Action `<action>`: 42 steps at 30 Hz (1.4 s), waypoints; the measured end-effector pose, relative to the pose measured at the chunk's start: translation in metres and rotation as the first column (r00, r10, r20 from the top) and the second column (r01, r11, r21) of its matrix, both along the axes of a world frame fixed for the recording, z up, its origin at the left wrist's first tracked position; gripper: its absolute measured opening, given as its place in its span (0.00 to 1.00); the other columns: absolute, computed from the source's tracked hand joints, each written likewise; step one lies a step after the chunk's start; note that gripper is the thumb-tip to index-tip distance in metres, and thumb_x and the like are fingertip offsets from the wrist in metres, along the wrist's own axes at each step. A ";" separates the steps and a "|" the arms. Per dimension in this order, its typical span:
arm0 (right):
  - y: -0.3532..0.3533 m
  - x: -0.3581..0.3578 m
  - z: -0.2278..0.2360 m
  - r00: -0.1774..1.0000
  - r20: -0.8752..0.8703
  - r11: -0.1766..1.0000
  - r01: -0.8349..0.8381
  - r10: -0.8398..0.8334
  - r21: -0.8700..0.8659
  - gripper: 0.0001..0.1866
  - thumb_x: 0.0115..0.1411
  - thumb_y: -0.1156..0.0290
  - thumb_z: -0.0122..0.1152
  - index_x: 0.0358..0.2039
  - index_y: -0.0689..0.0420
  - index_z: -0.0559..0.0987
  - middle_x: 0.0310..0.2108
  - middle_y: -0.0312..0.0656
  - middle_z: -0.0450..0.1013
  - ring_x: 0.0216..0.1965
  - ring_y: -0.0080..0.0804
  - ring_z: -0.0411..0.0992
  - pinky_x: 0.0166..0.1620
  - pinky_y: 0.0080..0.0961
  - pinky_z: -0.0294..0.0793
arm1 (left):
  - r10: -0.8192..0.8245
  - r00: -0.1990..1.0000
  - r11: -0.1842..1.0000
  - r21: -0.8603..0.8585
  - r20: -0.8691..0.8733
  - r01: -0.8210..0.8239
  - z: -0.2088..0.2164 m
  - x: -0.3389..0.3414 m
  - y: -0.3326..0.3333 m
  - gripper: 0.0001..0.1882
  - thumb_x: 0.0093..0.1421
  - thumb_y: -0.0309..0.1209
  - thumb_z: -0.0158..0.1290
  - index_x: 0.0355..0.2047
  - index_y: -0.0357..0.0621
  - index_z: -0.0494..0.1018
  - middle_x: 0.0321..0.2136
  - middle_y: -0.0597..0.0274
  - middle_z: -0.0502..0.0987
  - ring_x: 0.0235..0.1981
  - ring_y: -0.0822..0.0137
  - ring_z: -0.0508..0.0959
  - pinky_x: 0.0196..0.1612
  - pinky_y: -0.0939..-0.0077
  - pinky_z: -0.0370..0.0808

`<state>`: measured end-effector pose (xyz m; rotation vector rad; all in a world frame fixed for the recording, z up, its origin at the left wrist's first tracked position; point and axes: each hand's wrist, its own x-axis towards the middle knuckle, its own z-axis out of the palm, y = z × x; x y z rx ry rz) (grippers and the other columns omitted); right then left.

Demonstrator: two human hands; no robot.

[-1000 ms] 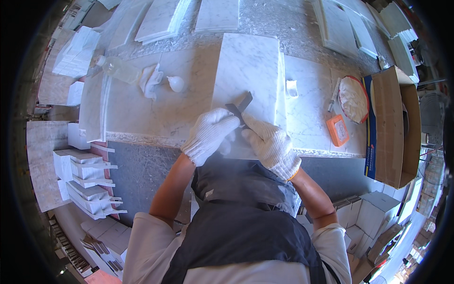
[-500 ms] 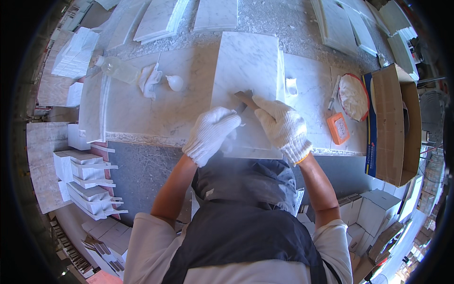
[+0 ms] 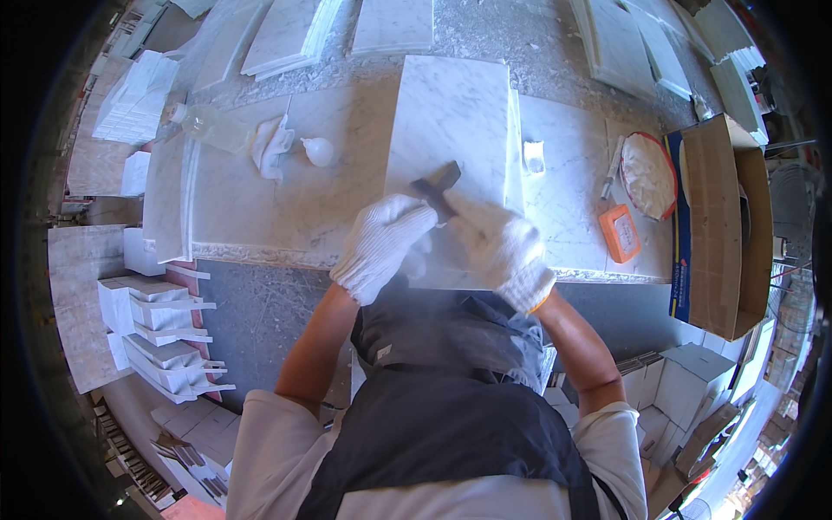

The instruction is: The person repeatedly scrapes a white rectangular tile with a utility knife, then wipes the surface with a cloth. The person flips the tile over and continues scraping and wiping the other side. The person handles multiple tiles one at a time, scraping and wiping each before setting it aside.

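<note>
Both my hands wear white knitted gloves and meet above a white grey-veined marble slab (image 3: pixel 451 113). My left hand (image 3: pixel 386 234) is closed on a flat dark-grey piece like a scraper blade (image 3: pixel 449 174); its grip end is hidden in the glove. My right hand (image 3: pixel 507 247), partly smeared by motion, is closed round a second flat dark strip (image 3: pixel 424 186). The two pieces cross each other over the slab, just beyond my fingertips. Under the hands the near part of the slab looks hazy.
A clear bottle (image 3: pixel 217 128), white cloth (image 3: pixel 273 147) and small white bulb (image 3: pixel 319 152) are on the left. At right are a bowl of white paste (image 3: pixel 648 176), narrow tool (image 3: pixel 614 167), orange block (image 3: pixel 619 233) and cardboard box (image 3: pixel 719 230). Marble slabs (image 3: pixel 295 35) line the back.
My right hand has moved left and slightly down, closer to my left hand. The two dark pieces now overlap further left. My left hand has shifted only slightly.
</note>
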<state>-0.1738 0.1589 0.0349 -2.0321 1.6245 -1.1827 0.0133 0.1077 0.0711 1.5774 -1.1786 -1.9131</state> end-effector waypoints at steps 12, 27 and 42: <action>-0.003 -0.001 0.019 0.996 -0.073 0.992 0.056 -0.048 0.110 0.19 0.64 0.67 0.64 0.55 0.56 0.82 0.37 0.52 0.81 0.36 0.48 0.81 0.41 0.36 0.80 | -0.027 0.998 0.999 -0.036 0.057 0.029 0.003 -0.001 0.003 0.12 0.66 0.36 0.60 0.39 0.37 0.81 0.25 0.63 0.79 0.22 0.74 0.77 0.24 0.75 0.76; -0.008 -0.012 0.039 0.998 -0.062 0.970 0.037 -0.022 0.241 0.18 0.64 0.66 0.64 0.54 0.52 0.84 0.37 0.50 0.81 0.37 0.48 0.81 0.43 0.36 0.80 | -0.004 0.998 0.995 -0.098 0.068 0.011 -0.004 -0.004 0.006 0.15 0.66 0.37 0.60 0.43 0.36 0.80 0.24 0.63 0.79 0.19 0.75 0.76 0.23 0.76 0.74; -0.003 -0.005 0.023 0.998 0.059 0.973 0.021 -0.036 0.230 0.19 0.66 0.63 0.63 0.55 0.52 0.83 0.37 0.51 0.81 0.37 0.49 0.81 0.42 0.39 0.80 | 0.000 0.998 0.997 -0.075 0.055 0.004 0.002 -0.003 0.004 0.13 0.66 0.36 0.60 0.39 0.37 0.81 0.24 0.64 0.78 0.21 0.75 0.77 0.22 0.77 0.76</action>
